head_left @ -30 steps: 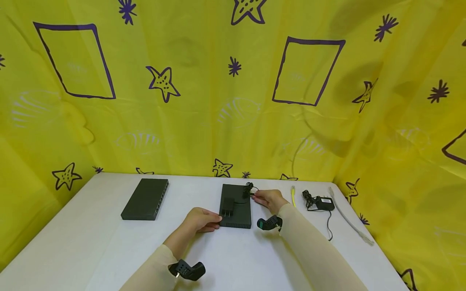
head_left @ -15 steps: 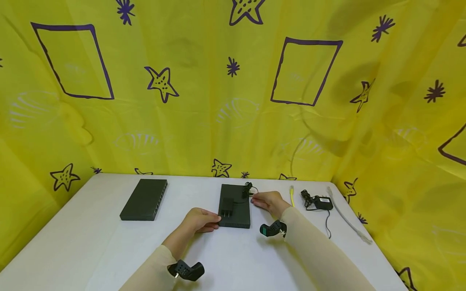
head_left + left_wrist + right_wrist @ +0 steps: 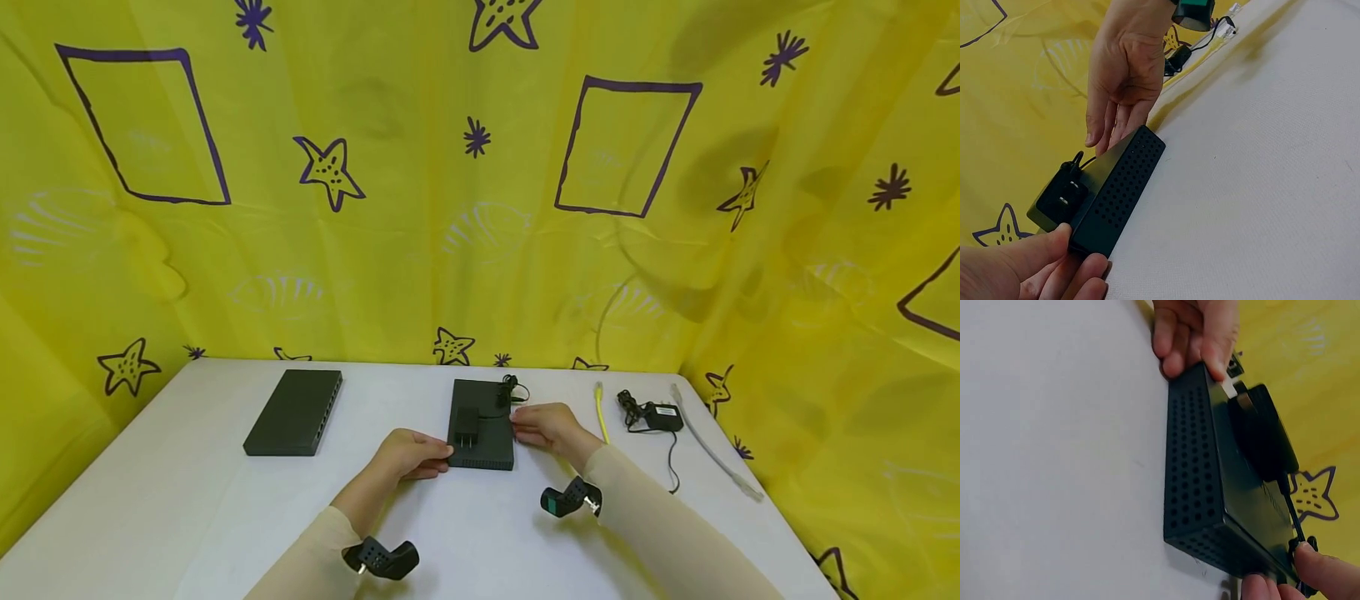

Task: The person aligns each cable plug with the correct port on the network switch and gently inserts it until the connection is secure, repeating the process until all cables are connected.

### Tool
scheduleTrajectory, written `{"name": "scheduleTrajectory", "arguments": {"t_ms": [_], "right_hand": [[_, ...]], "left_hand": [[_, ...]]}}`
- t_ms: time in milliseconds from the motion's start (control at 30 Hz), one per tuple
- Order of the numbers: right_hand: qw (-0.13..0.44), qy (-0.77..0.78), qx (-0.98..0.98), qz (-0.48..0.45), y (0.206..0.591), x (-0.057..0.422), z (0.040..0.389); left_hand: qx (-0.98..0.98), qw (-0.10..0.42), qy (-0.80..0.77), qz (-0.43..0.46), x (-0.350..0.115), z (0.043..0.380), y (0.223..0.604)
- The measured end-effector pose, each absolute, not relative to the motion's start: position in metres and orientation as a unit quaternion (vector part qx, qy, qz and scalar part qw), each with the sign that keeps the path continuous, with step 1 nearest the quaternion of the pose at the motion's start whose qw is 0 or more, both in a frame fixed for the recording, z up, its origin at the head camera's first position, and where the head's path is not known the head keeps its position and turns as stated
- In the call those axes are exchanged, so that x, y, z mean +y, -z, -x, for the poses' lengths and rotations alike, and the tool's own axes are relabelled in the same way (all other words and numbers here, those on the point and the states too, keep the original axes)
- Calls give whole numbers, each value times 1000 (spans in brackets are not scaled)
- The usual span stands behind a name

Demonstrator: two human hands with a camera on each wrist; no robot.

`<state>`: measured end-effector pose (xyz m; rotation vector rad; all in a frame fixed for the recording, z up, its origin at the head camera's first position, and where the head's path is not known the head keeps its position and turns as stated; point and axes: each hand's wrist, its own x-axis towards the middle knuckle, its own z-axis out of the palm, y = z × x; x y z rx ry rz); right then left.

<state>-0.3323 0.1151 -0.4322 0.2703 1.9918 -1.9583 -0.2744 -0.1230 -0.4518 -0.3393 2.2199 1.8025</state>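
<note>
A flat black network switch [image 3: 491, 442] with perforated sides lies mid-table. A black power adapter [image 3: 467, 423] rests on its top, prongs toward the near edge, and its bundled cable [image 3: 508, 388] sits at the far right corner. My left hand [image 3: 408, 454] grips the switch's near left corner, thumb on top and fingers against the side, as the left wrist view shows. At the right edge, my right hand [image 3: 547, 427] holds the switch with its thumb [image 3: 1325, 569] over the top edge and fingertips [image 3: 1259, 587] at the side.
A second black network switch [image 3: 294, 412], ports along its right side, lies to the left. On the right are a yellow network cable [image 3: 600, 412], another black power adapter [image 3: 663, 417] with its cord, and a grey network cable [image 3: 712, 450]. A yellow patterned curtain [image 3: 420, 250] borders the table.
My right hand has moved from the bundled cable toward me along the switch's right edge. The left hand keeps its grip; the switch and adapter stay put.
</note>
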Motion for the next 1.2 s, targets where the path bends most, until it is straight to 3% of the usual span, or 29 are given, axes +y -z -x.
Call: {"name": "scheduleTrajectory", "arguments": {"t_ms": [500,767,1200], "right_hand": [[106,649,749,-89,440,111,315],[104,651,748,-78,442,109,314],[106,650,747,-87,448,103,312]], "left_hand": [[770,131,-616,104,-118,279,451],[785,145,-596,88,-129,294,445],[779,70,-601,165,-124,352,445]]}}
